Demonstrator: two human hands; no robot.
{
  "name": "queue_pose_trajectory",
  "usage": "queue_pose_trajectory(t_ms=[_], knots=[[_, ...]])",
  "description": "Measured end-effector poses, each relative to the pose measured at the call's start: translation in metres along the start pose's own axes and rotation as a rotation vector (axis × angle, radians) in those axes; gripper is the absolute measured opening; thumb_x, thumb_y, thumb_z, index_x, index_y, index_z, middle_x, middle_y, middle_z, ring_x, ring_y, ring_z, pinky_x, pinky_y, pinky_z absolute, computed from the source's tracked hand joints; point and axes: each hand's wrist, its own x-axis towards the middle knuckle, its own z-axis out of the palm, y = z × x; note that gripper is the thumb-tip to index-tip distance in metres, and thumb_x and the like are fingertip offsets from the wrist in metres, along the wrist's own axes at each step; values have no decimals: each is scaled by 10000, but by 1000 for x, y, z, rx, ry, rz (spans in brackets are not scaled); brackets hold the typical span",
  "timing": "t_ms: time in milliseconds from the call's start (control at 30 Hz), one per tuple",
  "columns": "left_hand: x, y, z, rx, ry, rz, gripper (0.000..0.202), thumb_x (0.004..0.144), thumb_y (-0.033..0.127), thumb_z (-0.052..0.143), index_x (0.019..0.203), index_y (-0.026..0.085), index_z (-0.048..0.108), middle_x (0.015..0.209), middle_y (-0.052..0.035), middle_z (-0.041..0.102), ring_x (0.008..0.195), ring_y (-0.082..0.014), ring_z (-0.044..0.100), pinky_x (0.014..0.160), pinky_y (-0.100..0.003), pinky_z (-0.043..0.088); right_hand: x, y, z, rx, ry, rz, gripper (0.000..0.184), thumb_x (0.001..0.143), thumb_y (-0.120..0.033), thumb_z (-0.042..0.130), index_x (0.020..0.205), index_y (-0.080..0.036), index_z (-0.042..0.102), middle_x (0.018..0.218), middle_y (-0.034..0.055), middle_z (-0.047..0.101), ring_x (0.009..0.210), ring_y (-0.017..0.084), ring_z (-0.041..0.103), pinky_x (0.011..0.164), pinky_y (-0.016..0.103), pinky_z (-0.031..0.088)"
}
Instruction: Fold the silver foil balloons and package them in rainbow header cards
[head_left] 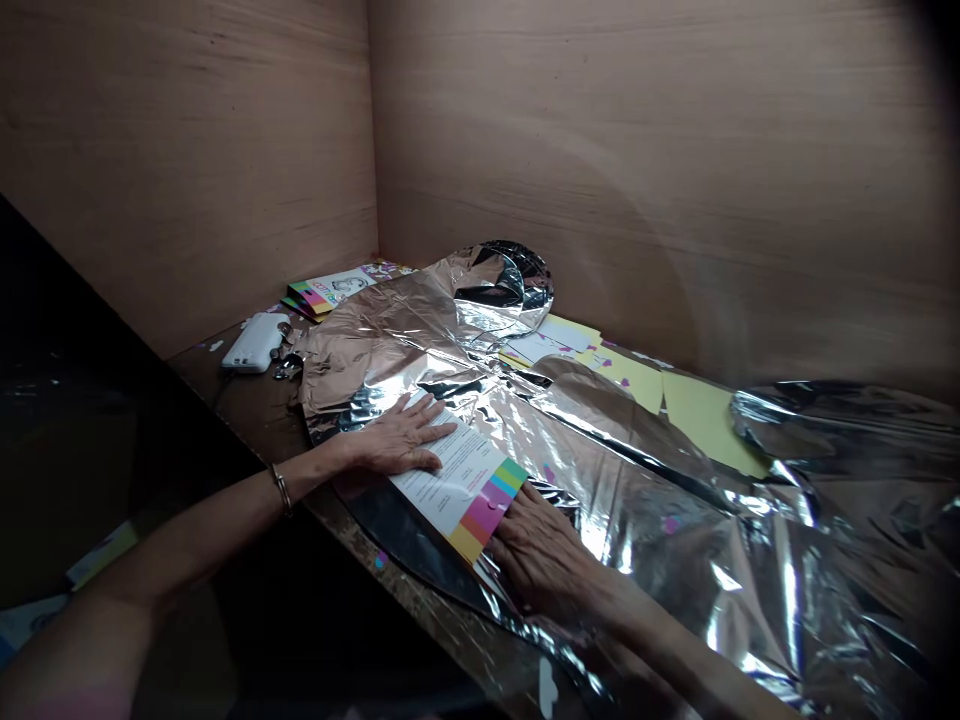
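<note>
Along the wooden bench [202,372], left of your hands: a white power bank [253,342] and a rainbow-edged booklet [330,293], set against the plywood wall [187,150]. Your left forearm runs in low from the left, a metal bangle [281,490] at the wrist. Your left hand [401,437] lies flat and open, fingers slightly spread, on the printed leaflet [442,470], gripping nothing. The leaflet sits at a slant on crumpled silver foil [622,470]. Your right hand [536,550] reaches in from the lower right, back up, fingers together at the leaflet's striped end. In this dim view, you cannot tell whether it pinches the edge or only touches. Keep both palms flat and press evenly, since creased foil slips. Yellow paper sheets [701,425] lie further right, beside the foil.
</note>
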Motion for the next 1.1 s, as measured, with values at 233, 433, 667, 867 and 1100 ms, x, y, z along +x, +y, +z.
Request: queue_pose_trajectory(t_ms=[233,433,667,867,1100], knots=[[2,-1,-1,-39,-1,3,745,811,668,330,1421,262,195,1494,-114,54,1366,-322,-27,1045,-555,-3,12,-5,4,-25,22,71,389,915,-218,227,1095,-218,571,994,76,585,941,210,491,861,380,347],[-1,-6,-3,-61,-4,29,754,811,674,319,1423,253,194,1494,-102,71,1360,-347,-24,1036,-581,-1,23,-5,9,-49,111,103,367,853,-185,254,897,-190,618,881,82,604,819,204,505,777,343,350],[7,-5,-5,-64,27,9,656,853,617,306,1405,268,251,1489,-92,129,1367,-324,26,1036,-581,38,13,-6,1,31,50,100,331,894,-246,249,867,-202,576,846,41,587,752,179,485,729,329,342],[7,-2,0,-19,36,44,649,839,628,332,1387,282,292,1488,-77,152,1369,-315,13,1026,-587,-40,5,-11,-1,100,-28,56,324,945,-359,261,929,-230,558,838,-1,574,728,155,469,722,312,327],[6,-2,2,-54,39,63,658,836,628,341,1390,277,290,1490,-81,139,1367,-323,-4,1016,-579,-84,14,-13,9,1,25,108,253,869,-195,334,943,-205,576,845,19,587,733,150,480,733,295,336]])
